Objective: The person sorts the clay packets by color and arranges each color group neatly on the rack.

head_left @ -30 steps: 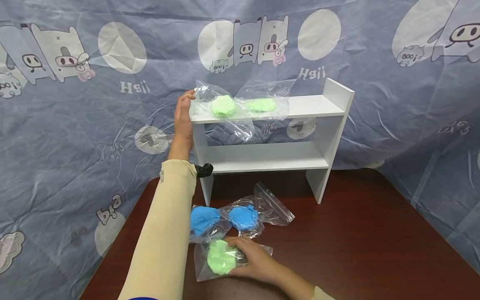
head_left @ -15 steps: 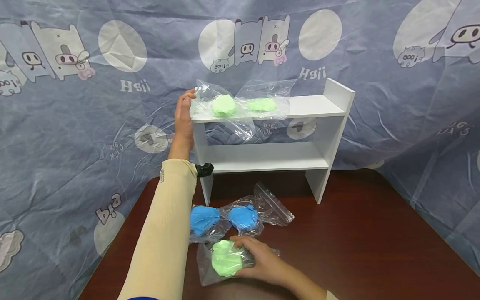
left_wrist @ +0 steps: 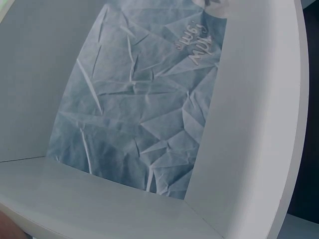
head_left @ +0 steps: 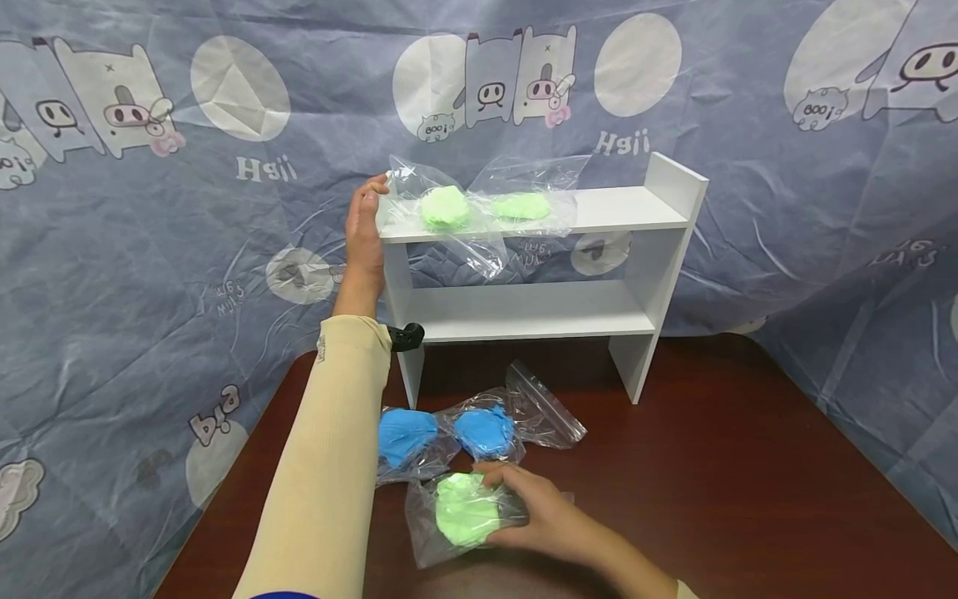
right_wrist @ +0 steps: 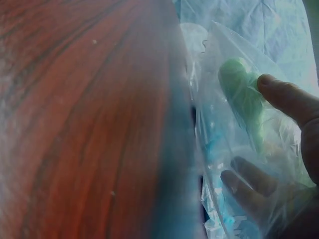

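While the left hand [head_left: 364, 233] is gripping the shelf [head_left: 531, 312], the right hand [head_left: 542, 517] is pinching a bag [head_left: 467, 510] extending lengthwise left-to-right.

Right of the right grip [head_left: 535, 512], the dark red-brown wooden bench [head_left: 711, 466] gives a wide free path toward the right end of the white two-tier shelf unit [head_left: 531, 312]. Straight far of the grip, two soft blue lumps in clear plastic bags [head_left: 485, 431] and clear zip-edged plastic [head_left: 545, 408] obstruct the low way. A cream-sleeved left arm [head_left: 322, 449] bars the left side. On the top tier, two pale green lumps in clear bags [head_left: 445, 208] take the left and middle, leaving room before the raised right end panel [head_left: 666, 187]. Loose plastic overhangs the lower tier's opening at left; rightward, entry is free.
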Action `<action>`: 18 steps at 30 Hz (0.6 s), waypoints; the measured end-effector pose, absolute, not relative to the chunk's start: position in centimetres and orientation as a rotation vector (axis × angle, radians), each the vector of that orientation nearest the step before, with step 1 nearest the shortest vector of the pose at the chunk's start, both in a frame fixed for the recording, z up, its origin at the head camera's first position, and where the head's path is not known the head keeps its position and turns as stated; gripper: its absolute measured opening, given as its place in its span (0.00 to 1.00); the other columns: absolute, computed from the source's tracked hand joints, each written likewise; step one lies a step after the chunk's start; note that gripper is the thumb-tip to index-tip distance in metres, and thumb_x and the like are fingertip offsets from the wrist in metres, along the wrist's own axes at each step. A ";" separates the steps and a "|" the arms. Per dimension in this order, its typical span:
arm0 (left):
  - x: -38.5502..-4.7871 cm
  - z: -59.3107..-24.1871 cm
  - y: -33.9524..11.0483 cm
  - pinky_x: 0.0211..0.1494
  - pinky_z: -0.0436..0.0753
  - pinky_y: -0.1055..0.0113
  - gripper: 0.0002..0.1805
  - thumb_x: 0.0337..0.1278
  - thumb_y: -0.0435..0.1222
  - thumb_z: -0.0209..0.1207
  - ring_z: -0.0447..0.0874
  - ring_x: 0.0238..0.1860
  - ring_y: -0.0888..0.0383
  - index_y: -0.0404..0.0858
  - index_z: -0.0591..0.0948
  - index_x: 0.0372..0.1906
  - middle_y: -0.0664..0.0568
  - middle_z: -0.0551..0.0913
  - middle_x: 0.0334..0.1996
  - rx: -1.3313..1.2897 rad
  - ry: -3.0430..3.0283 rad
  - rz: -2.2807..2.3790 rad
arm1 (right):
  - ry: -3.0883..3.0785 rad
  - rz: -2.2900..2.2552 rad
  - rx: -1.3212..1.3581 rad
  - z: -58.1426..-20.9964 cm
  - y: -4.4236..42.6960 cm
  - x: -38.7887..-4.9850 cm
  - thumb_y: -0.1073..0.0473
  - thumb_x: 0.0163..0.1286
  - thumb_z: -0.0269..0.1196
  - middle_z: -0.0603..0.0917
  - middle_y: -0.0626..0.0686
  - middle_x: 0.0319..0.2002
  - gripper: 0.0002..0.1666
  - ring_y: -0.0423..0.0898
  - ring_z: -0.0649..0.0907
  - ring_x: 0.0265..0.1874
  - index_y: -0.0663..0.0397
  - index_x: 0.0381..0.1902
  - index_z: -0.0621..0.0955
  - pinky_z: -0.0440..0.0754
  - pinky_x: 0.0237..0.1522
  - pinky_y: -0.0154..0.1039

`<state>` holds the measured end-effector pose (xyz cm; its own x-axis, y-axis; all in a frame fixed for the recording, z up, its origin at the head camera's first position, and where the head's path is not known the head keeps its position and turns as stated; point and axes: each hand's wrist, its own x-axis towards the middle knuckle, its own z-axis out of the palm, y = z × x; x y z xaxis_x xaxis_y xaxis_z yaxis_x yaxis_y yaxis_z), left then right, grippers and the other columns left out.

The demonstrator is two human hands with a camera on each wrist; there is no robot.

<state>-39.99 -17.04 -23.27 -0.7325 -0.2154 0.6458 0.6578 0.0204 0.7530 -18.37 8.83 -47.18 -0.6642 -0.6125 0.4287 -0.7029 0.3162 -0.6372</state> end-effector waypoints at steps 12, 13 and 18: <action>-39.9 -23.2 -17.0 0.76 0.53 0.66 0.12 0.70 0.48 0.43 0.61 0.74 0.63 0.51 0.76 0.41 0.56 0.73 0.70 -0.456 -1.673 -1.785 | -2.419 1.246 1.204 -45.7 10.5 -18.3 0.51 0.55 0.76 0.79 0.49 0.65 0.30 0.49 0.79 0.64 0.42 0.52 0.74 0.76 0.64 0.37; -39.9 -23.2 -17.0 0.76 0.52 0.66 0.12 0.70 0.48 0.43 0.61 0.74 0.63 0.51 0.76 0.41 0.56 0.73 0.69 -0.455 -1.674 -1.787 | -2.404 1.235 1.202 -45.5 10.6 -18.3 0.51 0.54 0.77 0.79 0.49 0.65 0.30 0.50 0.80 0.63 0.43 0.52 0.74 0.76 0.64 0.37; -39.7 -23.2 -17.0 0.77 0.51 0.63 0.14 0.70 0.49 0.43 0.60 0.74 0.63 0.47 0.76 0.44 0.57 0.73 0.69 -0.444 -1.685 -1.789 | -2.328 1.192 1.199 -44.8 11.0 -18.4 0.52 0.54 0.77 0.80 0.53 0.63 0.31 0.50 0.80 0.63 0.45 0.54 0.76 0.76 0.65 0.34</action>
